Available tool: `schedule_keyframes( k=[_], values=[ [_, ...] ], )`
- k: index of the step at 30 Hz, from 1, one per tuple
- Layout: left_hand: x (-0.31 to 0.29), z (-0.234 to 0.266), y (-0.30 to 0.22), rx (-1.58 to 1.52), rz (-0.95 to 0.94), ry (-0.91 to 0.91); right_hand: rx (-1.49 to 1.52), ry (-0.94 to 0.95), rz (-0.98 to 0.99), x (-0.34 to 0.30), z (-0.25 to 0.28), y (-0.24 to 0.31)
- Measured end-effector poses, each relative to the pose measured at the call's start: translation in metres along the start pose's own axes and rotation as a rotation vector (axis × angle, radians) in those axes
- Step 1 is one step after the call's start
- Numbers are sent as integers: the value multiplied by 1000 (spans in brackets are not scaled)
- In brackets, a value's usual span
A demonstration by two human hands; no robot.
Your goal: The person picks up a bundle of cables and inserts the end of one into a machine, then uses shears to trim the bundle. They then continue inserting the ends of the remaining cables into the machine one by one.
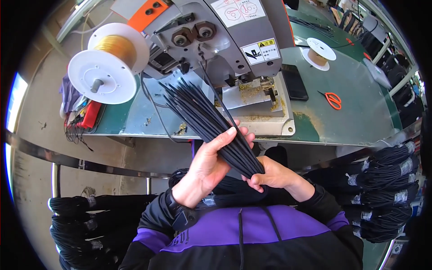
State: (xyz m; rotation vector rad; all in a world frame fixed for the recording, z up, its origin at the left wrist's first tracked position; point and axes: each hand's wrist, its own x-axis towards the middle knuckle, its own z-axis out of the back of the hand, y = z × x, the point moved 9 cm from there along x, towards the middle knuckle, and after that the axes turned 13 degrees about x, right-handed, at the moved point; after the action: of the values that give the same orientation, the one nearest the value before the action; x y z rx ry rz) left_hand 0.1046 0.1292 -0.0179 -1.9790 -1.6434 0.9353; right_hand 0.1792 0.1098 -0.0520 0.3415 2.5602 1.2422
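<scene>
A thick bundle of black cords [202, 119] slants in front of me, its loose ends fanned out at the upper left, close to the sewing machine [216, 45]. My left hand [213, 153] wraps round the bundle's middle, thumb across the top and fingertips showing on the far side. Lower down, my right hand [274, 175] grips the bundle's near end. Beyond the bundle, the machine's pale base [281, 119] is strewn with yellow thread scraps.
A white spool of yellow thread [103, 63] stands left of the machine. On the green table [346, 121] lie a black phone [294, 83], orange-handled snips [333, 100] and a smaller spool [319, 53]. Black cord hanks hang on metal rails at left [85, 225] and right [387, 180].
</scene>
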Motion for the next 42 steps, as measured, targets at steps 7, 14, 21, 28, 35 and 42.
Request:
schedule_keyframes(
  k=[7, 14, 21, 28, 35, 42],
  values=[
    [4, -14, 3, -162, 32, 76, -58, -46, 17, -14, -7, 9],
    [16, -2, 13, 34, 18, -58, -650, -279, 492, -20, 30, 78],
    [23, -20, 30, 118, 47, -52, -801, -649, 417, 0, 22, 128],
    [25, 3, 36, -22, 52, -71, -307, -688, 729, -17, 45, 117],
    [24, 6, 28, -77, 12, -64, 136, -565, 443, 8, 48, 105],
    [24, 9, 26, -53, 3, -115, 212, -530, 433, 16, 52, 104]
  ],
)
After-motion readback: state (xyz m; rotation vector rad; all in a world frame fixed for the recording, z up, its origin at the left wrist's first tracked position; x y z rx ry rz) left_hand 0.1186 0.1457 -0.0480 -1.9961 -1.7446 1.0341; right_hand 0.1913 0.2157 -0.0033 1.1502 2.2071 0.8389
